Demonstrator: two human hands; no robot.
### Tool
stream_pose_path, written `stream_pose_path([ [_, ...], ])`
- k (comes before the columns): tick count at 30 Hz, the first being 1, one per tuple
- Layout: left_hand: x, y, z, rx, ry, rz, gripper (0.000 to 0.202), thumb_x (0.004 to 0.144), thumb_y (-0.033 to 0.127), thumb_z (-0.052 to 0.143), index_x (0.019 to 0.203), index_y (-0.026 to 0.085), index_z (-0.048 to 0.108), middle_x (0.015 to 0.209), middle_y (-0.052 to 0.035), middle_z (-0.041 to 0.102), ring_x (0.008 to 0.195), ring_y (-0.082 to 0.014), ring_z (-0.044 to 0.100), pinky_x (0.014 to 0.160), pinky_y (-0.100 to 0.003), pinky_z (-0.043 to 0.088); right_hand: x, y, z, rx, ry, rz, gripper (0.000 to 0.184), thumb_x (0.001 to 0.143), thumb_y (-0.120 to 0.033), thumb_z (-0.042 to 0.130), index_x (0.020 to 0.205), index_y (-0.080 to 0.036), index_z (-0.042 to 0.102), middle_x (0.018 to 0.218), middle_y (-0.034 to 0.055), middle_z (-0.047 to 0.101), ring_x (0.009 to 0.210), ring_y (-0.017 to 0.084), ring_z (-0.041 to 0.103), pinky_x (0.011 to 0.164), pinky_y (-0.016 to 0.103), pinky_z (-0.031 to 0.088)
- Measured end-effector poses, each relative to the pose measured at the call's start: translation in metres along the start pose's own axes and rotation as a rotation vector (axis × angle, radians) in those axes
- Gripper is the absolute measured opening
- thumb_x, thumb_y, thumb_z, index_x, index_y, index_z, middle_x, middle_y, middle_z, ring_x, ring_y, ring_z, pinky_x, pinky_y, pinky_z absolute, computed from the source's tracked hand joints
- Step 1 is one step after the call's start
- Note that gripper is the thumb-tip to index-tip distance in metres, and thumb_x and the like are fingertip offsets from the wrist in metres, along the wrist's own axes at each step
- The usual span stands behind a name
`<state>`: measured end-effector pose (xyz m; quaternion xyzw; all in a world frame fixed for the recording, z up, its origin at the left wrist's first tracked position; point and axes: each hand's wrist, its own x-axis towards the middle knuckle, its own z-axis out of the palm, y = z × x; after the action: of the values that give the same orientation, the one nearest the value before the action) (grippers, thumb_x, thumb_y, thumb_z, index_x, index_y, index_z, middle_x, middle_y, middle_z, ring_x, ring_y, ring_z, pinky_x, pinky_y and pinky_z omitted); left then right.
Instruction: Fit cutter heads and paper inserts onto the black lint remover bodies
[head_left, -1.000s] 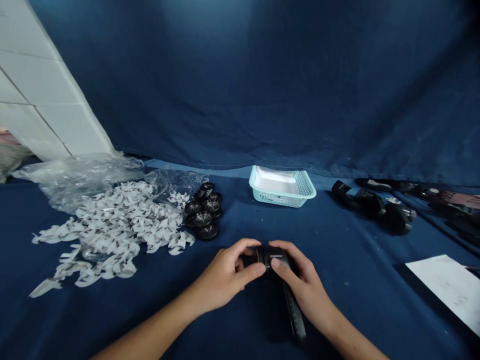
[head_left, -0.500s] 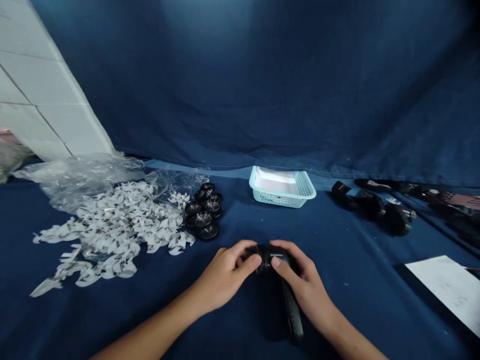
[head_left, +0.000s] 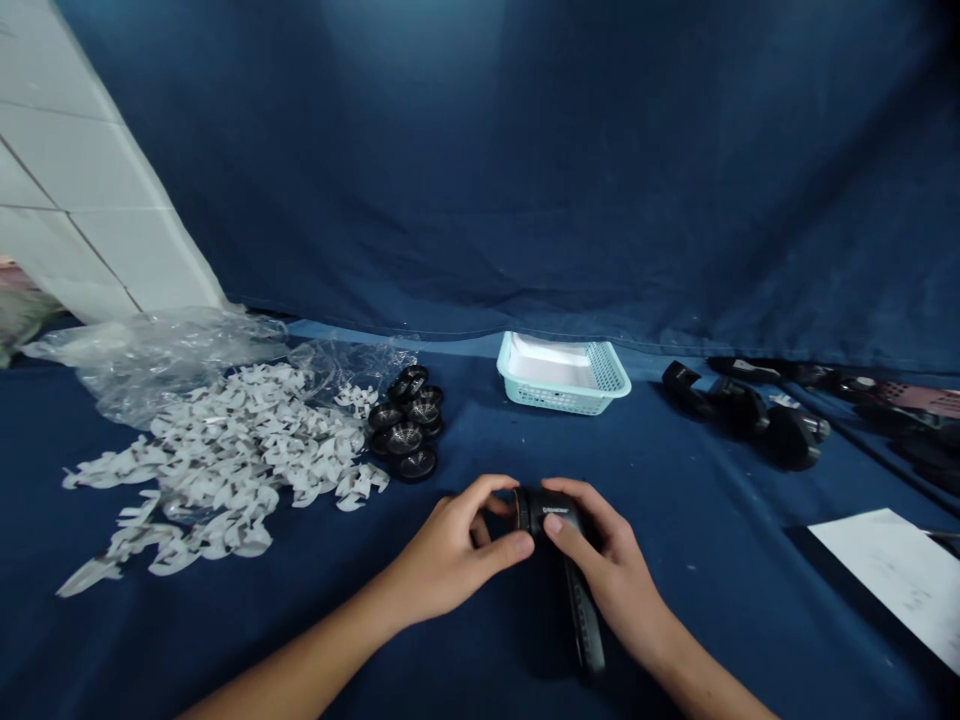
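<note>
A black handheld device (head_left: pixel 581 610) with small light lettering lies between my hands, its long handle pointing toward me. My right hand (head_left: pixel 611 560) wraps its upper body, thumb on top near the lettering and fingers over the far side. At the device's left end is a round black head (head_left: pixel 523 512) with a thin orange line. My left hand (head_left: pixel 465 550) grips this head between thumb and fingers, thumb in front and fingertips at the back. The face of the head is turned left and mostly hidden by my left fingers.
Left lies a heap of white plastic pieces (head_left: pixel 255 450) with clear plastic bags (head_left: pixel 165 350) behind. Several black round caps (head_left: pixel 403 437) are stacked beside it. A light-blue basket (head_left: pixel 559 398) stands at the back. Black device parts (head_left: pixel 739 408) and a paper sheet (head_left: pixel 892 565) lie right.
My left thumb has slid slightly to the right along the round head, and the left fingers have shifted around it. My right hand keeps its hold; the device has barely moved.
</note>
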<state>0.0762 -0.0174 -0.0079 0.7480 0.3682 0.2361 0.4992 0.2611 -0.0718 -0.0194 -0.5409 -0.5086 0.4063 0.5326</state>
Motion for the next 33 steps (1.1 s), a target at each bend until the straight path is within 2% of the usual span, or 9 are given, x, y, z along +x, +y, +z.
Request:
stream_pose_path([
  [4,0.002,-0.003,0.002,-0.157,-0.044,-0.093,0.054,0.085,0.055,0.058,0.125,0.020,0.047,0.093,-0.0058,0.062,0.069,-0.0155,0.061,0.052,-0.025,0.048,-0.001,0.001,0.001,-0.016,-0.008,-0.017,0.039,0.080,-0.050,0.065,0.108,-0.024,0.063,0.099,0.0045,0.067,0.087,0.022,0.061,0.075,0.033,0.049],
  [7,0.003,-0.007,0.004,-0.203,-0.031,-0.092,0.055,0.083,0.056,0.060,0.123,0.020,0.047,0.088,-0.0037,0.059,0.071,-0.0169,0.061,0.050,-0.025,0.049,-0.002,0.001,0.001,0.036,-0.054,0.034,0.040,0.081,-0.051,0.064,0.111,-0.024,0.061,0.094,0.0028,0.065,0.074,0.018,0.059,0.068,0.032,0.052],
  [10,0.003,-0.008,0.005,-0.230,-0.020,-0.088,0.051,0.085,0.055,0.058,0.120,0.020,0.047,0.080,-0.0006,0.057,0.069,-0.0163,0.060,0.048,-0.024,0.049,-0.003,0.000,0.002,0.117,-0.102,0.095,0.042,0.080,-0.051,0.064,0.113,-0.025,0.059,0.092,0.0018,0.061,0.069,0.017,0.058,0.061,0.032,0.054],
  [16,0.004,-0.008,0.006,-0.292,0.021,-0.066,0.042,0.085,0.051,0.060,0.112,0.019,0.050,0.079,0.0005,0.056,0.069,-0.0152,0.059,0.050,-0.024,0.050,-0.003,-0.009,0.001,0.228,-0.138,0.243,0.051,0.080,-0.053,0.064,0.123,-0.030,0.051,0.119,0.0057,0.057,0.095,0.023,0.060,0.062,0.032,0.058],
  [18,0.004,-0.008,0.006,-0.299,0.037,-0.048,0.041,0.087,0.049,0.059,0.113,0.019,0.049,0.082,-0.0003,0.057,0.070,-0.0147,0.059,0.053,-0.026,0.051,-0.003,-0.011,0.002,0.251,-0.163,0.305,0.050,0.082,-0.055,0.061,0.122,-0.027,0.051,0.108,0.0059,0.061,0.089,0.022,0.063,0.061,0.031,0.057],
  [20,0.003,-0.008,0.007,-0.297,0.047,-0.035,0.040,0.088,0.048,0.058,0.113,0.019,0.049,0.082,-0.0006,0.057,0.067,-0.0137,0.058,0.055,-0.027,0.052,-0.002,-0.011,0.003,0.252,-0.196,0.347,0.049,0.085,-0.056,0.057,0.121,-0.023,0.052,0.084,0.0025,0.065,0.071,0.018,0.065,0.060,0.030,0.055],
  [23,0.002,-0.007,0.008,-0.279,0.036,-0.007,0.038,0.089,0.047,0.058,0.113,0.019,0.048,0.090,-0.0031,0.059,0.069,-0.0134,0.058,0.058,-0.028,0.053,-0.002,-0.008,0.004,0.235,-0.213,0.341,0.049,0.088,-0.057,0.052,0.121,-0.020,0.051,0.063,-0.0028,0.061,0.054,0.014,0.062,0.056,0.027,0.051],
  [27,-0.002,-0.001,0.007,-0.225,0.003,0.036,0.033,0.091,0.043,0.056,0.112,0.019,0.046,0.093,-0.0046,0.061,0.078,-0.0155,0.059,0.065,-0.029,0.053,-0.003,-0.003,0.003,0.246,-0.245,0.306,0.046,0.091,-0.055,0.050,0.120,-0.020,0.050,0.065,-0.0032,0.062,0.050,0.012,0.060,0.051,0.025,0.048],
  [33,-0.005,0.005,0.003,-0.120,-0.023,0.086,0.029,0.092,0.040,0.055,0.111,0.020,0.045,0.092,-0.0035,0.063,0.080,-0.0161,0.060,0.071,-0.030,0.049,-0.003,-0.006,0.000,0.232,-0.268,0.284,0.039,0.093,-0.053,0.048,0.115,-0.021,0.050,0.064,-0.0046,0.059,0.048,0.010,0.058,0.049,0.022,0.047],
])
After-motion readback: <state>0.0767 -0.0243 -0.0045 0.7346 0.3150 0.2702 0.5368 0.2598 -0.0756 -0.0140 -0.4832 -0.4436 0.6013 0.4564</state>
